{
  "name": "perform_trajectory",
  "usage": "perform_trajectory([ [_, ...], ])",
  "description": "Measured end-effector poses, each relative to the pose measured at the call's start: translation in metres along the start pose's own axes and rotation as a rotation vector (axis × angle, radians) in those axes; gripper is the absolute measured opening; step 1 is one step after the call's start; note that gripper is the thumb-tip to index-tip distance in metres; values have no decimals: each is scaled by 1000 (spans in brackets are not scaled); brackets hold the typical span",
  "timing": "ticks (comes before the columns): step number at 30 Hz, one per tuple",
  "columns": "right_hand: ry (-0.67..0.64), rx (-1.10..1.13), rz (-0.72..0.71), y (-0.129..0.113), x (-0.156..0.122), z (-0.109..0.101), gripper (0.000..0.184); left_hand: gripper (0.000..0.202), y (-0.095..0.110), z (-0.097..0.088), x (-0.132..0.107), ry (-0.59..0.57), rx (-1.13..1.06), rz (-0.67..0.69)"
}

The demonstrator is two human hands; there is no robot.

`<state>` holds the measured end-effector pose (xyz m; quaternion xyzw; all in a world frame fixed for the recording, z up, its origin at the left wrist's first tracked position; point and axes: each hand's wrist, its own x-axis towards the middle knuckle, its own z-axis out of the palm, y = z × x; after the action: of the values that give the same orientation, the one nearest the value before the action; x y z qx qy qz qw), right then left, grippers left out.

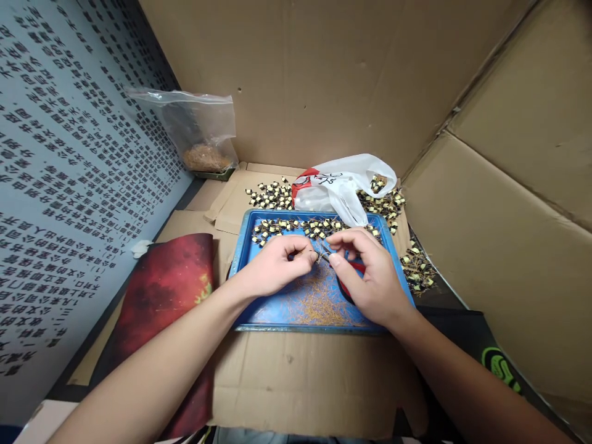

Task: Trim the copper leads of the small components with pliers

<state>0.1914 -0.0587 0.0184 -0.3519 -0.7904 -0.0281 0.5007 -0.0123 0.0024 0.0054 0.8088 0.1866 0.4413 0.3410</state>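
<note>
Over a blue tray (309, 328), my left hand (280, 265) pinches a small dark coil component (317, 254) between thumb and fingertips, with thin wire ends sticking out. My right hand (372, 280) is closed around scissors (345, 291) with red and black handles, partly hidden by the palm. Their metal tips are right beside the component; whether they touch it is too small to tell. Short copper-coloured wire pieces (324, 307) lie scattered on the tray floor below both hands. Along the tray's far side are many black-and-yellow coil components (319, 228).
Behind the tray, a white and red plastic bag (342, 182) lies among more components (271, 196). Others are piled to the right (419, 268). A clear zip bag of wire bits (208, 157) stands back left. A red mat (166, 296) lies left. Cardboard walls (324, 80) rise behind.
</note>
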Motion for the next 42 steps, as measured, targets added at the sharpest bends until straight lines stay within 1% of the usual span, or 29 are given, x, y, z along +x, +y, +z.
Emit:
perform_trajectory([
  [3, 1, 30, 26, 1, -1, 3, 6, 35, 0, 0, 0, 1, 6, 2],
  [7, 19, 18, 22, 1, -1, 5, 12, 35, 0, 0, 0, -6, 26, 9],
  [13, -25, -30, -79, -2, -3, 5, 14, 29, 0, 0, -1, -19, 92, 21],
  [16, -40, -62, -131, -2, -4, 7, 12, 29, -1, 2, -1, -39, 144, 63],
  [18, -37, -65, -137, -1, -5, 8, 11, 31, 0, 3, -1, -55, 149, 91],
  [20, -10, -38, -89, 0, -5, 8, 11, 34, 1, 2, -1, -63, 136, 103],
  [21, 11, -6, -38, 1, -4, 8, 10, 36, 1, 2, -1, -64, 128, 105],
  [24, 56, 197, 186, 4, -1, 7, 8, 39, 2, 1, -2, -51, 100, 110],
  [25, 39, 284, 254, 4, 1, 7, 11, 40, 2, 0, -2, -40, 88, 113],
  [27, -51, 429, 358, 5, 5, 6, 20, 40, 2, 0, -2, -19, 64, 116],
  [30, -169, 569, 466, 3, 8, 5, 32, 40, 1, -1, -2, -4, 42, 113],
  [34, -177, 678, 558, 2, 10, 5, 40, 44, 2, -2, -2, -10, 38, 106],
  [42, -196, 773, 644, 10, 10, 4, 37, 45, 1, -2, -2, -24, 2, 118],
])
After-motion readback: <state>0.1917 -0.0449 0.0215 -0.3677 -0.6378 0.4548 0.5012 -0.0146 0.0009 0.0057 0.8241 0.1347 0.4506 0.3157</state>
